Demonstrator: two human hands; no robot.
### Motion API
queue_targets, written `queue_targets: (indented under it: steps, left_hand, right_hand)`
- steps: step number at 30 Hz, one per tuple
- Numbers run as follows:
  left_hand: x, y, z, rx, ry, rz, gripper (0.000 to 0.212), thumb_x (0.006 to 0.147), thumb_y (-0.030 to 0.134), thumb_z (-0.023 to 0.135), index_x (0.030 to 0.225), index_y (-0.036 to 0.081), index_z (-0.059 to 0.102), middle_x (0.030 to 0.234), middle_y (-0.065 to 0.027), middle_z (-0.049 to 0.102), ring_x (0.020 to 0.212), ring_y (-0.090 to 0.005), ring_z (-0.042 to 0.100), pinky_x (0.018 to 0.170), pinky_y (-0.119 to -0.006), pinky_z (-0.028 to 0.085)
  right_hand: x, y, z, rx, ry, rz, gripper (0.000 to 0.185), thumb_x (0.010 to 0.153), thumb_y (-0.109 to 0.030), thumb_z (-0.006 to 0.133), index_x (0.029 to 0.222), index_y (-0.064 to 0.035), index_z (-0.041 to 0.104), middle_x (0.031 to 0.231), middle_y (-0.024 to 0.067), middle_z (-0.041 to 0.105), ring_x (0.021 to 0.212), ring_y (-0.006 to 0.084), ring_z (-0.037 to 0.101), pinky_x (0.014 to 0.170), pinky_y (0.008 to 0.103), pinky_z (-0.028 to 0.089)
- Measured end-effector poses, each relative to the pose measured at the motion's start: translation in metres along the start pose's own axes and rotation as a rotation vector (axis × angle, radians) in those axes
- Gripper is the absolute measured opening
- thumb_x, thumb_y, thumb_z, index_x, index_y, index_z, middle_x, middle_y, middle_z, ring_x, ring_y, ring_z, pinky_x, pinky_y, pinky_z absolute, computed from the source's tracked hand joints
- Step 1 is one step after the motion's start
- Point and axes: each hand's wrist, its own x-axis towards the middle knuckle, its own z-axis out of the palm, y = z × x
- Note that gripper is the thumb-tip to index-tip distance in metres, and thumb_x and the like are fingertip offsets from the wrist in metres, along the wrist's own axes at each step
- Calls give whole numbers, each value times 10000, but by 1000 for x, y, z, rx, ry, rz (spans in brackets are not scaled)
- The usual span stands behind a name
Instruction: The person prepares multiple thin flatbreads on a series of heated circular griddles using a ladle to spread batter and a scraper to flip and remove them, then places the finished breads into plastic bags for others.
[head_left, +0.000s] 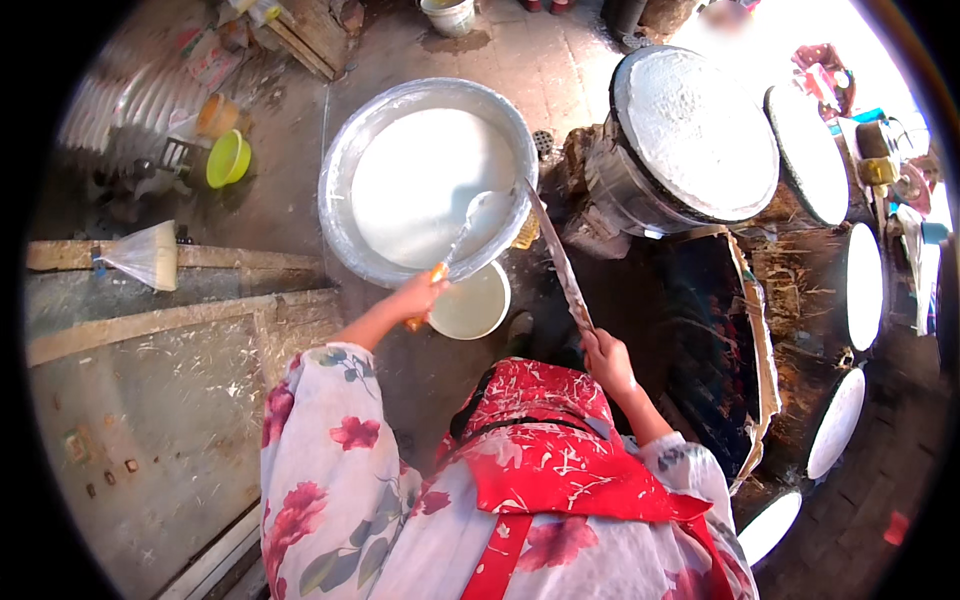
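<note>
My left hand (416, 298) grips the orange handle of a metal ladle (459, 236), whose bowl reaches into the large metal basin (335, 217). White liquid (427, 180) fills much of that basin. In my right hand (609, 361) is a long, flat wooden stick (559, 259), smeared with white. Its far tip is by the basin's right rim; whether they touch I cannot tell. Below the basin's near edge, partly hidden by it, stands a round white bucket (472, 307) with pale contents. A white-splattered red apron (555, 469) covers my front.
To the right, a big round vat (694, 135) has a white top, and several white-topped round vessels (864, 285) curve around behind it. A dark, ragged-edged panel (712, 352) is nearer. On the left are a wooden-framed surface (150, 390), a plastic bag (146, 255) and a lime-green bowl (229, 159).
</note>
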Motion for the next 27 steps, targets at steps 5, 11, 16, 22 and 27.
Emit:
queue_targets:
  steps: [5,11,16,22,27]
  left_hand:
    - [-63,12,48,-1278,-418,-186,313,962,392,422,939,81,441,544,43,371,381,-71,384,379,-215,354]
    - [-140,67,50,-1787,-679,153,303,1002,334,318,981,46,409,542,50,375,379,-48,399,378,-198,369]
    - [-241,115,10,-1557,-511,528,310,1003,365,275,998,73,380,525,48,362,332,-47,362,330,-192,334]
    - [-247,100,-3,-1360,-160,847,297,999,376,288,990,98,392,518,48,361,317,-42,317,313,-201,313]
    - [-213,100,-19,-1572,-77,558,343,957,417,418,956,76,452,538,31,384,375,-67,370,361,-225,348]
  right_hand:
    - [41,-9,60,485,-306,254,380,963,-348,417,777,-34,524,536,43,484,403,136,451,376,282,361]
    - [21,-40,72,813,-450,259,403,967,-398,388,782,-56,497,555,38,462,388,134,409,363,267,336]
    - [10,-141,36,715,-485,-148,384,971,-379,399,781,-61,502,526,20,459,377,115,390,373,247,324]
    - [2,-207,6,100,-44,-852,309,942,-280,475,811,-4,523,578,173,542,541,357,564,511,431,432]
    - [-8,-178,-6,-60,-17,-861,279,935,-261,481,831,-14,557,649,223,557,604,382,574,548,428,446]
